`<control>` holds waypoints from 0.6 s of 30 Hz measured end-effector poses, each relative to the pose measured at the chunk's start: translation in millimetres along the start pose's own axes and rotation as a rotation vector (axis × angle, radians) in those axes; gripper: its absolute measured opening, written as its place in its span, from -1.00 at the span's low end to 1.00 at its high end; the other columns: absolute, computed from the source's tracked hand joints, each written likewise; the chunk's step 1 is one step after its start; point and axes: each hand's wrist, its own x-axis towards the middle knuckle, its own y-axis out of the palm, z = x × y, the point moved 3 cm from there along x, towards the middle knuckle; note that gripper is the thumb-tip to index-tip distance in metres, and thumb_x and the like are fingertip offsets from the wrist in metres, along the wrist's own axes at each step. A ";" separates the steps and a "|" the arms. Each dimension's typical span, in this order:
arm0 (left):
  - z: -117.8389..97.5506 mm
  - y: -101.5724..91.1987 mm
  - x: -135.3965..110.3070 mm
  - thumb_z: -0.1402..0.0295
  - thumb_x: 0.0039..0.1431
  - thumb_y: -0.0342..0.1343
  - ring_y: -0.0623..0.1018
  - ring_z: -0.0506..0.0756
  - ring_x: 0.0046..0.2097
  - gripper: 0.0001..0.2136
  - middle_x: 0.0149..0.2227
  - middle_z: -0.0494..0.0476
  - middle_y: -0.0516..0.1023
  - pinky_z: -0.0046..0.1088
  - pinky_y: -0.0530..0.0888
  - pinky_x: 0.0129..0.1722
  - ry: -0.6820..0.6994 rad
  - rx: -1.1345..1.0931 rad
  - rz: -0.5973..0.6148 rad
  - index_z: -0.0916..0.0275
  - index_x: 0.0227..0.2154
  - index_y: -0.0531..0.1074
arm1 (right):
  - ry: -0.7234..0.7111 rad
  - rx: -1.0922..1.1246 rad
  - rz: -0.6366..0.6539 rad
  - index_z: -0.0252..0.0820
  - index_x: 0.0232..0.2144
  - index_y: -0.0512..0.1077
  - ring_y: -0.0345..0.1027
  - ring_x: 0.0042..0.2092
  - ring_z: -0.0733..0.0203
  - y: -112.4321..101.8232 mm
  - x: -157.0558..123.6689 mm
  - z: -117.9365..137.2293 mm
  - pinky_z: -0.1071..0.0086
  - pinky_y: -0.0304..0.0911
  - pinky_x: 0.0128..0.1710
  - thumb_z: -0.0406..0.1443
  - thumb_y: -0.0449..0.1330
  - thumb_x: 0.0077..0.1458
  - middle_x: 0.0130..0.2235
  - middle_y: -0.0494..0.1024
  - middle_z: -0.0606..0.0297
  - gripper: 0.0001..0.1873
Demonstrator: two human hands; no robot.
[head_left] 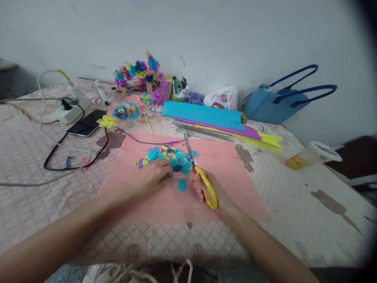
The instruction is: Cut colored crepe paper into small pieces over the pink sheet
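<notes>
Left hand (156, 171): fingers curled downward, touching paper scraps (178, 158); whether any pinched, cannot tell. Right hand (218, 191), apart from left: closed around handles of yellow-handled scissors (202, 175), blades pointing away. Paper scraps: multicoloured heap, just beyond left hand. Blue piece (182, 185): single, loose, between hands. Pink sheet (235, 192): flat, beneath both.
</notes>
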 end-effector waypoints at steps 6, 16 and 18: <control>1.6 -3.8 2.2 0.47 0.17 0.03 0.52 0.17 -0.19 -0.86 -0.28 0.06 0.52 -0.36 0.41 -0.18 0.016 0.022 -0.070 0.16 -0.36 0.49 | 0.010 0.096 0.021 -0.16 -0.45 0.24 -0.04 -0.72 0.46 -2.2 1.8 -3.0 0.57 0.03 -0.78 0.30 0.10 -0.12 -0.68 0.15 0.57 -0.36; -17.6 -13.1 -5.7 0.44 0.23 0.07 0.51 0.19 -0.03 -0.84 -0.08 0.19 0.56 -0.21 0.39 -0.03 0.281 0.020 -0.269 0.08 -0.30 0.53 | -0.006 0.277 0.283 -0.16 -0.46 0.26 0.02 -0.71 0.46 8.6 27.2 13.8 0.54 0.10 -0.73 -0.08 0.31 -0.08 -0.67 0.29 0.54 -0.64; -15.6 -11.6 -6.1 0.45 0.23 0.06 0.49 0.19 0.02 -0.82 -0.05 0.17 0.56 -0.19 0.37 0.01 0.264 -0.007 -0.229 0.06 -0.29 0.54 | -0.014 0.246 0.269 -0.16 -0.50 0.25 0.03 -0.72 0.44 8.7 31.0 12.1 0.53 0.10 -0.73 -0.19 0.35 -0.15 -0.73 0.18 0.59 -0.67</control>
